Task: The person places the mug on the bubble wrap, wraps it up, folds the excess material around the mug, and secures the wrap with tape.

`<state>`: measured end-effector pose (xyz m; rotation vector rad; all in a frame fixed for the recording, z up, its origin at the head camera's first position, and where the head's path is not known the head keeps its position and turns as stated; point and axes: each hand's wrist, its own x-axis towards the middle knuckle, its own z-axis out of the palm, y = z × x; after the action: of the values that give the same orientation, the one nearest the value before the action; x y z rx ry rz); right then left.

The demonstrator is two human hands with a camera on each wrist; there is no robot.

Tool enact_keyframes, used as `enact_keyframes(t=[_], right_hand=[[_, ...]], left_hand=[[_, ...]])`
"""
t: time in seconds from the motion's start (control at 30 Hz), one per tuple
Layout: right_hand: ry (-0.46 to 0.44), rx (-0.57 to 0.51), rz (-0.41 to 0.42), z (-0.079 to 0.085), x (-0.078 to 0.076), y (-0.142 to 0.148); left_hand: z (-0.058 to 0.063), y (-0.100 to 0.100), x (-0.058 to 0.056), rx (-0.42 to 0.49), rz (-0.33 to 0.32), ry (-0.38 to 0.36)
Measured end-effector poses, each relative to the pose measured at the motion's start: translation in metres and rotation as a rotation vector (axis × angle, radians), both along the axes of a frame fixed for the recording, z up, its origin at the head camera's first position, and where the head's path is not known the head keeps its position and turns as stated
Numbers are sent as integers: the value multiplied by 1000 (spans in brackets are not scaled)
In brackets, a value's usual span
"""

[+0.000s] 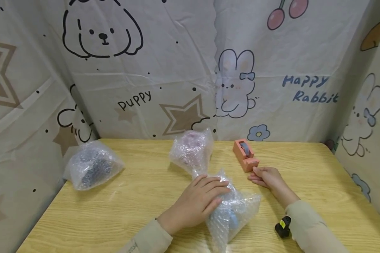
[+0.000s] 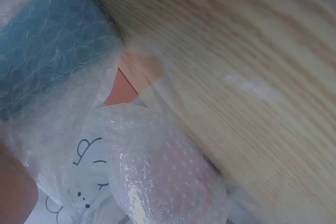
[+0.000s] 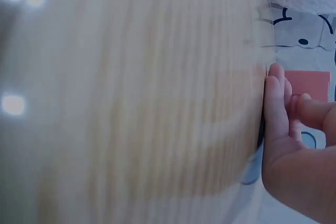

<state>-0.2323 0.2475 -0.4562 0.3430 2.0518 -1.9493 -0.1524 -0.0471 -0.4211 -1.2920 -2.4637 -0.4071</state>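
My left hand [image 1: 196,200] rests, fingers extended, on a bubble-wrapped bundle [image 1: 232,211] with something light blue inside. In the left wrist view, the bubble wrap of this bundle [image 2: 52,51] fills the upper left, with part of the hand [image 2: 16,190] below it. My right hand [image 1: 269,181] is at the front, cutter end of a coral-pink tape dispenser [image 1: 242,154], which holds a roll of tape. Thumb and forefinger come together right at that end, as the right wrist view also shows beside the dispenser [image 3: 310,83]; I cannot tell whether they pinch a strip of tape.
Behind the blue bundle stands a bubble-wrapped pinkish thing [image 1: 191,147]. Another wrapped bundle, dark inside [image 1: 95,167], lies at the table's left edge. A small black object with a yellow mark [image 1: 283,226] sits beside the right sleeve. Printed cloth [image 1: 177,70] walls the wooden table [image 1: 139,196].
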Motion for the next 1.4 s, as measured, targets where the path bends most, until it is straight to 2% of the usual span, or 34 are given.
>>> enact_keyframes(t=[0.17, 0.3, 0.43, 0.53, 0.7, 0.83, 0.93, 1.1, 1.3, 1.4], right_hand=[[7, -8, 32, 5, 7, 1], [83, 52, 118, 11, 18, 0], [271, 254, 287, 24, 31, 0], [429, 396, 434, 44, 40, 3], [643, 530, 705, 81, 49, 0], [902, 716, 858, 101, 52, -13], [1026, 860, 911, 111, 54, -23], [1155, 1038, 958, 121, 54, -37], [1228, 1238, 995, 125, 55, -49], [1261, 1296, 1010, 124, 55, -53]], left_hand=[[1, 0, 1, -1, -6, -5], [1, 0, 0, -1, -2, -3], [2, 0, 0, -4, 4, -8], [3, 1, 2, -9, 17, -20], [10, 6, 8, -10, 74, -42], [13, 12, 12, -3, 116, -29], [12, 14, 15, -2, 135, -16], [11, 15, 16, -12, 153, 5], [10, 17, 17, -33, 162, 38], [11, 17, 18, -60, 157, 44]])
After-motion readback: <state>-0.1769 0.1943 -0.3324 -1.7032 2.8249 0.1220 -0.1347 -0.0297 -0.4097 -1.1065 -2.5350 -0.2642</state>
